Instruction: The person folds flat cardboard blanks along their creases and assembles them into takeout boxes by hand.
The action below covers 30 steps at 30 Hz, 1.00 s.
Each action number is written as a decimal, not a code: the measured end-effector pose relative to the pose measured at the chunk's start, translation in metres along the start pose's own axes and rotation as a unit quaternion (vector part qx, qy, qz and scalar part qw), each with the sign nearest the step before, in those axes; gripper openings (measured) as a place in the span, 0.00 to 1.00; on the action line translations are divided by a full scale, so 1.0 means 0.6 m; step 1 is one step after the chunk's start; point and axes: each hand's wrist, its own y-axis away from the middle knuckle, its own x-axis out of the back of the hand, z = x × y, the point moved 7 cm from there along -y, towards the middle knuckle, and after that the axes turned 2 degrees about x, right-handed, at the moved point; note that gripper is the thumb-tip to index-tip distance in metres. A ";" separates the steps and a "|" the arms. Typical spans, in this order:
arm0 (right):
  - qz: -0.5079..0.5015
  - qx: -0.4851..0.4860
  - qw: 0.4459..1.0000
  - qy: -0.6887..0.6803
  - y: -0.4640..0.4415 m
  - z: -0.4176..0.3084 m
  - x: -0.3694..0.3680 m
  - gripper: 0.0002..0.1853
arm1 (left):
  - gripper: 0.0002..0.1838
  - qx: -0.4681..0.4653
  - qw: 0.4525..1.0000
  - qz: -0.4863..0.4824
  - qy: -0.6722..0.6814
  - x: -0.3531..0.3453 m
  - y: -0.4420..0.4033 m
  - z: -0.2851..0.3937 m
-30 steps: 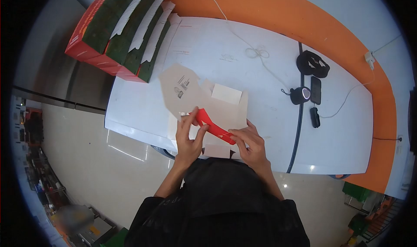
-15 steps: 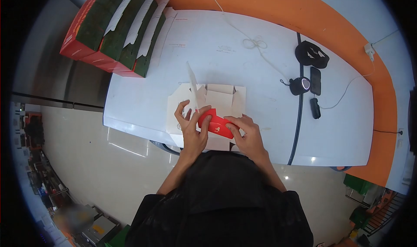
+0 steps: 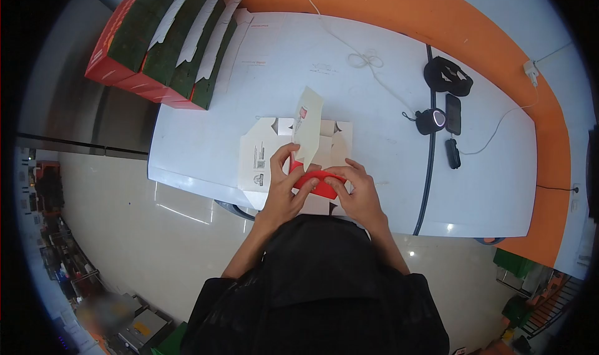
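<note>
A small red carton [image 3: 325,187] is held between my two hands just above the table's near side. A cream panel [image 3: 309,127] with a small red print stands up at its far side, apparently part of the same carton. My left hand [image 3: 284,186] grips the left end, thumb on the red face. My right hand [image 3: 360,191] pinches the right end between thumb and fingers. Beneath them is a white cardboard box [image 3: 254,149], spread open, with a printed code on its left flap. My hands hide part of it.
On the white table [image 3: 380,136], a stack of red and green boxes [image 3: 156,49] stands at the far left. To the right are a round black speaker [image 3: 429,122], a phone [image 3: 453,113], a small black device [image 3: 453,153], a black strap-like item [image 3: 446,77] and a white cable [image 3: 368,62].
The cream panel has swung from nearly edge-on to facing me more, shifting right. My left fingers have closed in on the red carton, and my left thumb has moved right.
</note>
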 end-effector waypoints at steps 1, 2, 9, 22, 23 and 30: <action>0.009 -0.018 1.000 -0.006 0.005 0.002 0.002 0.08 | 0.17 0.005 1.000 -0.015 0.002 0.004 -0.001 0.005; 0.016 -0.032 0.999 -0.014 0.010 0.002 0.001 0.09 | 0.18 0.011 1.000 -0.026 0.000 0.011 -0.002 0.006; -0.134 -0.170 0.924 -0.315 0.036 -0.029 -0.022 0.10 | 0.30 -0.163 0.966 0.032 0.198 0.097 0.005 0.058; 0.381 -0.153 0.753 -0.514 -0.049 -0.043 0.075 0.33 | 0.62 -0.008 0.992 -0.053 0.116 -0.029 0.026 0.028; 0.364 -0.150 0.766 -0.508 -0.054 -0.048 0.068 0.34 | 0.60 0.040 0.984 -0.056 0.165 -0.057 0.024 0.006; 0.006 0.019 0.962 -0.271 -0.070 -0.057 -0.011 0.47 | 0.44 0.105 0.938 0.004 0.331 -0.069 0.014 -0.045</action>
